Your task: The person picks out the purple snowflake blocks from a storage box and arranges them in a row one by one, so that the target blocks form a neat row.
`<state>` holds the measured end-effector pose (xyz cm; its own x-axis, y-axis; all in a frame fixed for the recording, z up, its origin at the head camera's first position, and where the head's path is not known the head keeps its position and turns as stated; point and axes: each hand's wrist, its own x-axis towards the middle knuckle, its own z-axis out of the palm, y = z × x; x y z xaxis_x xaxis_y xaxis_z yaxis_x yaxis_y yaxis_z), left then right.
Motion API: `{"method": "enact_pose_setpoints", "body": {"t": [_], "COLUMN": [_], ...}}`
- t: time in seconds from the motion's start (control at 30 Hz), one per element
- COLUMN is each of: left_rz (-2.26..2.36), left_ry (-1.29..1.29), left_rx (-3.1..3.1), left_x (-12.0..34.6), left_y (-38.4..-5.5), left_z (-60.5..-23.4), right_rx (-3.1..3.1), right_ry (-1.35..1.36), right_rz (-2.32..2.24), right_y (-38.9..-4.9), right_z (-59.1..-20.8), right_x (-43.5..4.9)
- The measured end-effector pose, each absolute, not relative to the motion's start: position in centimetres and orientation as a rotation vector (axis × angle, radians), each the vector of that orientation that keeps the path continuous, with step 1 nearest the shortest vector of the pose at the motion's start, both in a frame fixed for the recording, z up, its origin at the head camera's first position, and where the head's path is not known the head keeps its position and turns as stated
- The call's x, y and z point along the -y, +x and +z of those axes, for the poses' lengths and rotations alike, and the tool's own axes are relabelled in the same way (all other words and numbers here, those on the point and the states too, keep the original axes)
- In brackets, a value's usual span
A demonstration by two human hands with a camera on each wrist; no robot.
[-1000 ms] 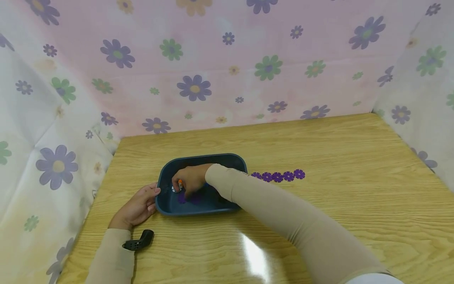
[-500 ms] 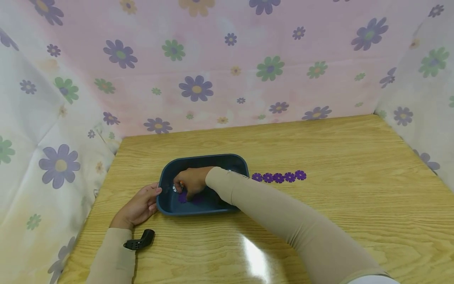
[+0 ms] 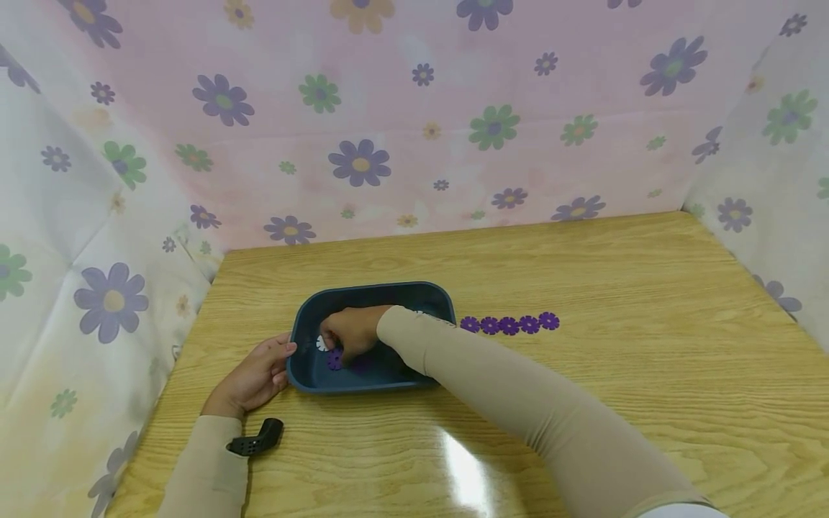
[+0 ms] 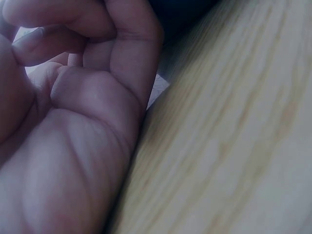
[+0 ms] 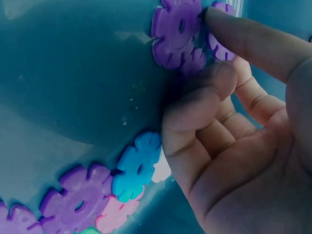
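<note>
My left hand (image 3: pixel 255 378) holds the near left end of a dark blue plastic tub (image 3: pixel 363 389), its fingertips at the rim. Its curled fingers and palm fill much of the left wrist view. Inside the tub, my right hand (image 3: pixel 352 331) reaches down with bent fingers. In the right wrist view, the thumb lies across a purple interlocking disc (image 5: pixel 222 48), with bent fingers beneath it. Another purple disc (image 5: pixel 178 34) lies beside the thumb tip. From above, a white disc (image 3: pixel 322 344) and a purple disc (image 3: pixel 334 359) show near the fingertips.
To the right of the tub, several purple discs (image 3: pixel 509 326) form a row on the wooden table (image 3: pixel 615 288). In the tub are also a blue disc (image 5: pixel 139 168), a pink disc (image 5: pixel 117 212) and more purple ones. Flowered cloth (image 3: pixel 401 108) surrounds the table.
An orange piece seen at my right fingertips is now out of sight. More of the white and purple discs shows beside that hand. My left hand stays on the tub.
</note>
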<state>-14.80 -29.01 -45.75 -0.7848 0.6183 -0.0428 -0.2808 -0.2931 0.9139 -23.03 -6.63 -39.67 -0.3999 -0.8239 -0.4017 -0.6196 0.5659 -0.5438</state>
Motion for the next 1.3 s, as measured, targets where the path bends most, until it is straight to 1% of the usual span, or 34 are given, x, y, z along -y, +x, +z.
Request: {"method": "enact_pose_setpoints", "body": {"t": [0.43,0.7,0.87,1.0,1.3], "left_rz": [2.095,2.094,2.090,2.081,2.086], "left_ry": [0.399,0.381,0.374,0.367,0.383], "left_rx": [-1.419,-1.427,-1.425,-1.424,-1.434], "left_x": [28.7,28.6,28.6,28.7,28.9], "left_y": [-14.8,-14.8,-14.7,-14.6,-14.7], "left_z": [-45.9,-45.9,-45.8,-45.8,-46.1], "right_rx": [-2.146,-2.230,-2.382,-2.524,-2.839], "right_ry": [-1.151,-1.275,-1.308,-1.278,-1.056], "right_rz": [-0.514,-0.654,-0.763,-0.889,-1.168], "right_y": [-23.0,-23.8,-24.5,-24.6,-22.3], "right_z": [-38.8,-36.0,-34.4,-33.7,-33.1], "right_x": [5.3,2.6,-0.7,-4.3,-12.8]}}
